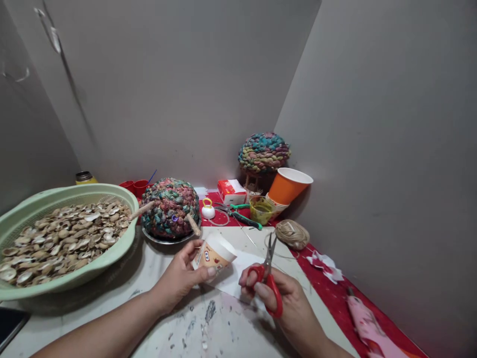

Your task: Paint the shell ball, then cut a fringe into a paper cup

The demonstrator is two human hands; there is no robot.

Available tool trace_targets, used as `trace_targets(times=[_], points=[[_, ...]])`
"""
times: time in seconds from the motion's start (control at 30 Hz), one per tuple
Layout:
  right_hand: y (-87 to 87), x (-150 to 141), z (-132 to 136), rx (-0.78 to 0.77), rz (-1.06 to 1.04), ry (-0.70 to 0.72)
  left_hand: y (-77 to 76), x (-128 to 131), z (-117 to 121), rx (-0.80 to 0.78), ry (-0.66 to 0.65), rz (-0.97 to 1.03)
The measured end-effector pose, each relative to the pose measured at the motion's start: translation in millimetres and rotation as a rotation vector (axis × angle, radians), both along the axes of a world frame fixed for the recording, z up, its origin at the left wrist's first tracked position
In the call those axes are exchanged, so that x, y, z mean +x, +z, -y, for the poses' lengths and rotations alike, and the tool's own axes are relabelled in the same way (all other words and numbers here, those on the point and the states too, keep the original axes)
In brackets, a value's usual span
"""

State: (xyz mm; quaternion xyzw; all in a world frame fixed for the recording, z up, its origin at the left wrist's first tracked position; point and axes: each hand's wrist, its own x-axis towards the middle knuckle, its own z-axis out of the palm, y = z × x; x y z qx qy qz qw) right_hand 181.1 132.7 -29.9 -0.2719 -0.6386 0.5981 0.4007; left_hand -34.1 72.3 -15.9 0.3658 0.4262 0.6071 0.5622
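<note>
My left hand (179, 278) grips a small printed paper cup (214, 253), tilted on its side with its white rim toward the right. My right hand (278, 303) is closed through the red handles of a pair of scissors (269, 271); the blades point up and away, just right of the cup and apart from it. Both hands hover over a white sheet (238, 278) on the marked tabletop.
A pale green basin (74, 191) of shells sits at left. Behind the hands are a multicoloured woven dome (170, 206) on a plate, a second woven dome (264, 151), stacked orange cups (287, 186), green-handled pliers (242, 215), a twine ball (292, 233), a red box (231, 190).
</note>
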Motion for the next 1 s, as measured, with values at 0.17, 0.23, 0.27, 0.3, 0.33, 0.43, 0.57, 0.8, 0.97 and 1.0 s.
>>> trace_targets(times=[0.17,0.23,0.27,0.3,0.33,0.43,0.57,0.8,0.97,1.0], points=[[3.7,-1.0,-3.1,0.013,0.007,-0.08,-3.5,-0.3,-1.4,0.029,-0.062,0.021],[4.4,-2.0,-4.9,0.005,-0.001,-0.069,-5.9,0.0,-1.7,0.044,-0.088,0.012],[4.4,-2.4,-5.5,0.006,0.0,-0.049,-7.1,0.1,-1.8,0.052,-0.099,0.005],[4.0,-2.7,-5.8,0.01,0.003,-0.025,-8.3,0.2,-1.7,0.061,-0.114,-0.005],[3.5,-2.9,-5.8,0.017,0.007,-0.001,-9.3,0.4,-1.5,0.071,-0.128,-0.016],[2.3,-3.3,-4.1,0.079,0.025,0.048,-10.0,2.0,0.5,0.101,-0.171,-0.046],[4.5,-5.8,-2.6,0.184,0.047,0.102,-6.4,5.1,3.5,0.174,-0.205,-0.094],[14.7,-13.0,-6.6,0.258,0.071,0.098,-7.7,-0.2,-1.3,0.105,-0.095,-0.18],[16.4,-16.0,-5.9,0.228,0.089,0.087,-19.5,-3.0,-6.8,0.088,0.033,-0.092],[14.6,-16.8,-6.7,0.233,0.092,0.089,-22.9,-3.7,-9.0,0.096,0.05,-0.065]])
